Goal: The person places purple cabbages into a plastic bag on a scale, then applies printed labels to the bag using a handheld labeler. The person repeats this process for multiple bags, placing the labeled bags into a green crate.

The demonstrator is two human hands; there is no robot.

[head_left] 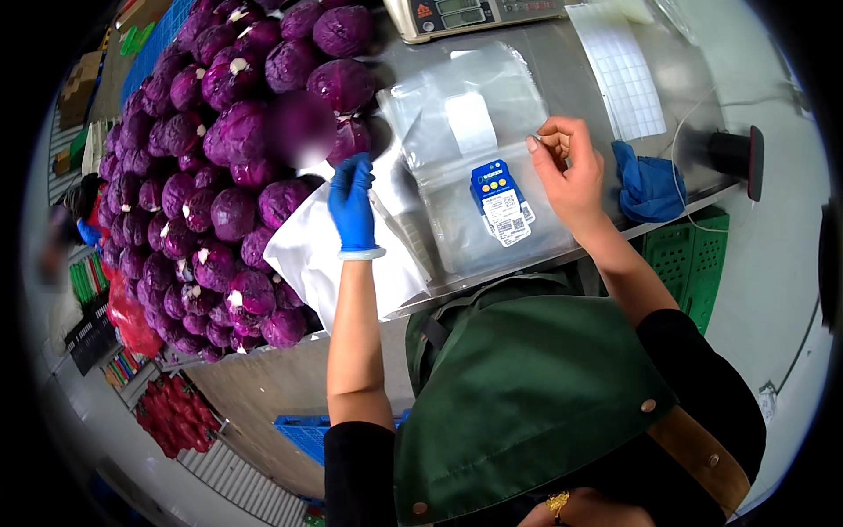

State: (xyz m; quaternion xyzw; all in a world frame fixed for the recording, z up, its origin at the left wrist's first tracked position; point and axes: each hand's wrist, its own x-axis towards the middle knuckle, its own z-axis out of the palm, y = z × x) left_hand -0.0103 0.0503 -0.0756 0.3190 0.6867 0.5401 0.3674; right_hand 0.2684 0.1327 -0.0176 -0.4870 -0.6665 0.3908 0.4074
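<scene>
Bending over a metal work table (562, 83), a person in a green apron (527, 404) has both hands above a stack of clear plastic bags (421, 149) and a heap of purple cabbages (233, 215). The left hand (353, 206), in a blue glove, is raised over a white sheet (307, 255) between the two, its fingers bent inward and drawn together; whether anything is held in them cannot be told. The bare right hand (571, 171) is at the right side of the bags, its thumb and forefinger brought almost tip to tip and the other fingers curled; it cannot be told whether they pinch a bag's edge. Blue-and-white labels (502, 206) lie on the bags, just left of that hand. A crumpled blue cloth-like item (650, 189) lies to its right, with a scale (465, 26) at the far side.
</scene>
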